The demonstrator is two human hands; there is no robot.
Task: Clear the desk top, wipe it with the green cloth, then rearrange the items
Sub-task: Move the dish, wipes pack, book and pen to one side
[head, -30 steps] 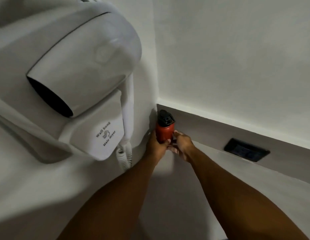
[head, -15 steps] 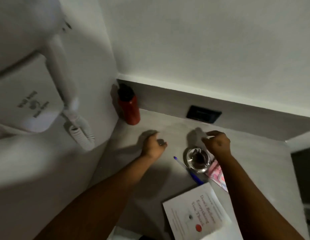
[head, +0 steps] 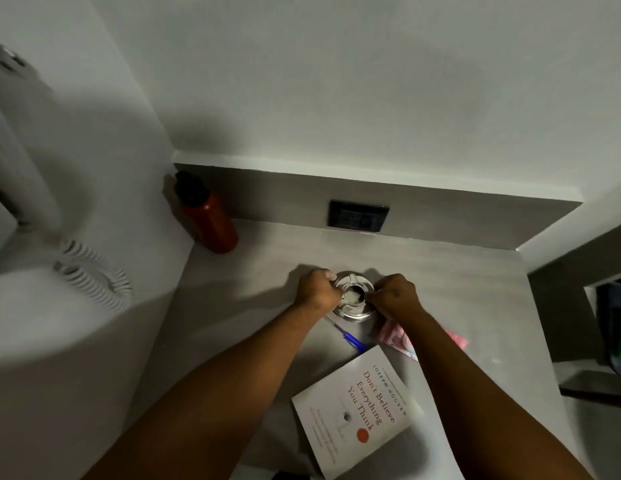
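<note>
Near the middle of the grey surface [head: 440, 271], a round shiny metal ashtray [head: 354, 299] is gripped at opposite rims by the left hand [head: 317, 289] and right hand [head: 394, 294]. If tilted when lifted, its contents could be spilled onto the blue pen [head: 350, 339] beside it.

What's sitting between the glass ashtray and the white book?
In the head view, a blue pen lies on the desk between the ashtray and the book.
</note>
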